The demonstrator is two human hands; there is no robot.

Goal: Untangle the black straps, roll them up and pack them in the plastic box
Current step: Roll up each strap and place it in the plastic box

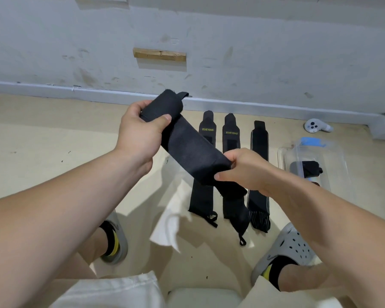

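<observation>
Hands: two, apart; the left hand grips the rolled-up end of the held strap, and the right hand pinches its flat length lower down.
Black straps, total: five counted.
In hand: one, slanting between the hands, its tail hanging below the right hand.
On floor: three floor straps, flat and side by side, under and beyond the hands; two are lettered XUEYING, the third is edged with pale stripes.
In box: one rolled strap, to the right of the right hand.
Container: one clear plastic box on the floor, with a blue part at its far end.
Other items: one white controller beyond the box; one white cloth below the left hand; two grey clogs; one wooden block on the wall.
Hard to make out: where the hanging tail ends against the middle floor strap; the box's near end, behind the right forearm.
Surface and room: beige floor, scuffed white wall, pale skirting.
</observation>
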